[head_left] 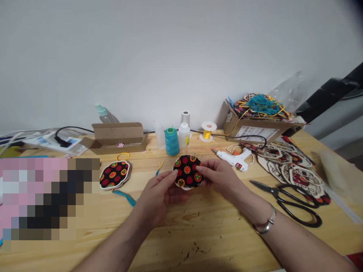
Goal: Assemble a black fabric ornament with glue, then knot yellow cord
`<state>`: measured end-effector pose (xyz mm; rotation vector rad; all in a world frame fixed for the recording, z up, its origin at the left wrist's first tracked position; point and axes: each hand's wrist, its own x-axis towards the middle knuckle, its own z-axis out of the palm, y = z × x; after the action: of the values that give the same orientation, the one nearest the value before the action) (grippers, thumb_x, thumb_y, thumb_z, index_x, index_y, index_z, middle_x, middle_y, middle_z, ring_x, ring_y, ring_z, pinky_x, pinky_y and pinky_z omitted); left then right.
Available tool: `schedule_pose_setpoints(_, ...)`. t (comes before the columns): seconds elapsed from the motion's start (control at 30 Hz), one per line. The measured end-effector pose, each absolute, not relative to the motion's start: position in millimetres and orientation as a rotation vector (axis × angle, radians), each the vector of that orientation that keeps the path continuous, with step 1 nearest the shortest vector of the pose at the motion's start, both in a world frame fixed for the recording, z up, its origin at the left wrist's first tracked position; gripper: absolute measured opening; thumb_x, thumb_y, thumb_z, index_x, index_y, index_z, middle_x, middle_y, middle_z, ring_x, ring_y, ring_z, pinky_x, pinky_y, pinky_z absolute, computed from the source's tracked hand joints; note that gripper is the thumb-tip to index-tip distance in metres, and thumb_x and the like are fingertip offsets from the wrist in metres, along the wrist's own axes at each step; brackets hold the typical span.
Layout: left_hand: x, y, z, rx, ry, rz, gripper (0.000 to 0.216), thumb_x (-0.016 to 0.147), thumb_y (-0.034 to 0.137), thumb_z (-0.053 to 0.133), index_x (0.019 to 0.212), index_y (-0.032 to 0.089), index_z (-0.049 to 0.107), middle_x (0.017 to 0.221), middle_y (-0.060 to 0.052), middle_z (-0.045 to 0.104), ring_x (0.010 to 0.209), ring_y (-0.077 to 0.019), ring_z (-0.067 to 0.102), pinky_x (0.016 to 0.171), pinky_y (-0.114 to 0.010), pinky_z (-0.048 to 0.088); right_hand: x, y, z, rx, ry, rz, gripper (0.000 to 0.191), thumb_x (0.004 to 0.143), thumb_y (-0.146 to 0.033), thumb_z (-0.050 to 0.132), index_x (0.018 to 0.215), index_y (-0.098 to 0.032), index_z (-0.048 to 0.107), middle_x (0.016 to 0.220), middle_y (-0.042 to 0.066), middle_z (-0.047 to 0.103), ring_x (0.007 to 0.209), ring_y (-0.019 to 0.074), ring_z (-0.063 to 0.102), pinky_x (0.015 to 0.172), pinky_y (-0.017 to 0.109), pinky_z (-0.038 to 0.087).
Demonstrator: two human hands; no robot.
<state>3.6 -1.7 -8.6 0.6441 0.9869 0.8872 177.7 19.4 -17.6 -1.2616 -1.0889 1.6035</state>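
Note:
Between my two hands, just above the wooden table, is a round patterned fabric piece (pixel 187 172), black with red, orange and green flower motifs and a pale edge showing below. My left hand (pixel 164 189) grips its left side, thumb on top and fingers underneath. On the right side, my right hand (pixel 217 175) pinches the rim between thumb and fingers. To the left lies a stack of similar pieces (pixel 115 174) with pale wooden borders, a yellow loop above and a teal tassel (pixel 124 196) below. Some yellow cord (pixel 161 165) shows beside my left hand.
Behind my hands stand a teal thread cone (pixel 172 142), a white glue bottle (pixel 184 136) and a yellow cord spool (pixel 208 132). A glue gun (pixel 236 158), black scissors (pixel 292 200) and cut-out wooden frames (pixel 303 177) lie right. Cardboard boxes (pixel 119 132) (pixel 252 128) stand at the back.

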Motion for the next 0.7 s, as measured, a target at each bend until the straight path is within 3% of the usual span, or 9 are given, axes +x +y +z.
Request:
schedule_pose_setpoints(0.27,3.7,-2.0,-10.4,0.614,0.951,0.903,0.017,0.079,0.020,0.057,0.089,0.010,0.065,0.082,-0.011,0.072,0.069,-0.0196,0.068,0.059,-0.031,0.056,174.8,18.9,-16.2,-1.371,-1.162,1.541,0.023,0.069,-0.036,0.062,0.067,-0.013,0.061,0.050,-0.002,0.057,0.039,0.0061,0.047,0.038,0.018,0.034)
schedule_pose_setpoints(0.47,3.9,-2.7,-9.9,0.624,0.943,0.885,0.016,0.080,0.020,0.056,0.088,0.010,0.065,0.082,-0.011,0.072,0.067,-0.0185,0.068,0.058,-0.029,0.056,177.5,20.8,-24.2,-1.418,-1.270,1.302,0.028,0.067,-0.034,0.065,0.086,-0.015,0.063,0.056,-0.002,0.059,0.043,0.0082,0.048,0.039,0.020,0.037)
schedule_pose_setpoints(0.7,3.6,-1.0,-10.1,0.664,0.944,0.854,0.017,0.078,0.023,0.058,0.088,0.010,0.066,0.086,-0.011,0.072,0.070,-0.0198,0.068,0.059,-0.028,0.056,180.4,20.0,-23.4,-1.404,-1.351,1.165,0.021,0.068,-0.031,0.064,0.082,-0.015,0.063,0.057,-0.001,0.060,0.048,0.0108,0.052,0.046,0.023,0.042)
